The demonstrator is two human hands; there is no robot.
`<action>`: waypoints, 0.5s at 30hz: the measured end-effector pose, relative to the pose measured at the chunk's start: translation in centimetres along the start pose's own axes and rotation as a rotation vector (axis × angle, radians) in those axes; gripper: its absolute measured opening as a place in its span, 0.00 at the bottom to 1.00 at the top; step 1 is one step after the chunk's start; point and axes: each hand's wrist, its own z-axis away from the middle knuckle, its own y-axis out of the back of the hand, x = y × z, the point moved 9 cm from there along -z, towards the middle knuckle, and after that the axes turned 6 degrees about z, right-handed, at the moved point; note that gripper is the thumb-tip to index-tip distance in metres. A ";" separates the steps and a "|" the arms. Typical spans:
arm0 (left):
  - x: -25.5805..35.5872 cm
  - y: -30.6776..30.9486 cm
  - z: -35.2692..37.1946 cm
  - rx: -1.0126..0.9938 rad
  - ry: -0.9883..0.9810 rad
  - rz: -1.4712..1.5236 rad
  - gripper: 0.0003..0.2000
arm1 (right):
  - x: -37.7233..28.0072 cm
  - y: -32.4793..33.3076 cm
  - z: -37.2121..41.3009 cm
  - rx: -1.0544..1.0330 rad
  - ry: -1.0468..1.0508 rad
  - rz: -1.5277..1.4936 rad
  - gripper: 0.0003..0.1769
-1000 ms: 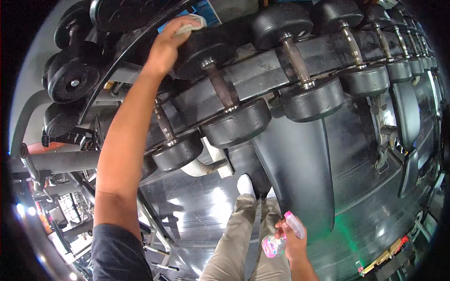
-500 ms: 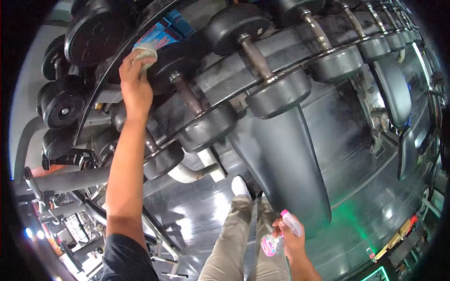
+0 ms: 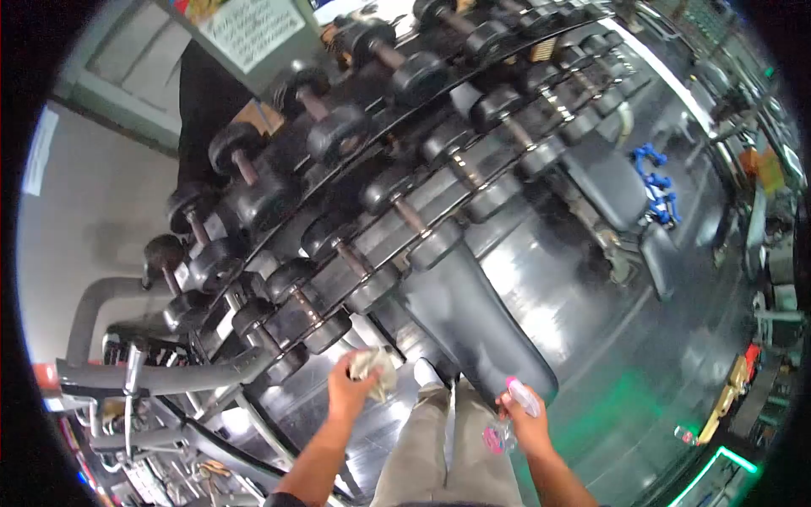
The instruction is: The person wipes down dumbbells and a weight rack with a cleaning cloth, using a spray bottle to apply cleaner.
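Observation:
My left hand is closed on a crumpled pale cloth, in the air in front of the lower dumbbell row. Its nearest neighbours are a black dumbbell and the rack's white leg. My right hand grips a clear spray bottle with a pink and white trigger head, held low beside my right thigh. Just beyond that hand lies the end of a black padded bench.
A two-tier rack of black dumbbells runs diagonally across the view. A second bench and blue dumbbells are at the right. Grey machine tubing is at the lower left, and a written sign hangs at the top.
The view has tilted up and back, showing both rack tiers. My left hand has come off the rack with the cloth, down and toward my body. My right hand still holds the bottle.

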 end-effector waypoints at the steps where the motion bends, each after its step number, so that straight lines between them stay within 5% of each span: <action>1: -1.7 0.4 3.7 -0.021 0.138 0.031 0.22 | -1.9 0.7 1.8 0.020 0.016 0.011 0.09; 4: -2.0 0.9 13.5 -0.045 0.496 0.421 0.20 | -6.6 2.6 6.8 0.061 0.078 -0.037 0.09; 8: 5.2 4.0 20.0 0.106 0.618 0.538 0.20 | -12.6 3.5 13.3 0.073 0.165 -0.056 0.10; 10: 5.5 4.7 19.8 0.032 0.436 0.837 0.20 | -14.3 3.7 15.8 0.055 0.222 -0.040 0.12; 15: 7.4 6.6 19.3 -0.173 0.436 1.034 0.22 | -16.3 2.2 19.9 0.065 0.297 -0.062 0.15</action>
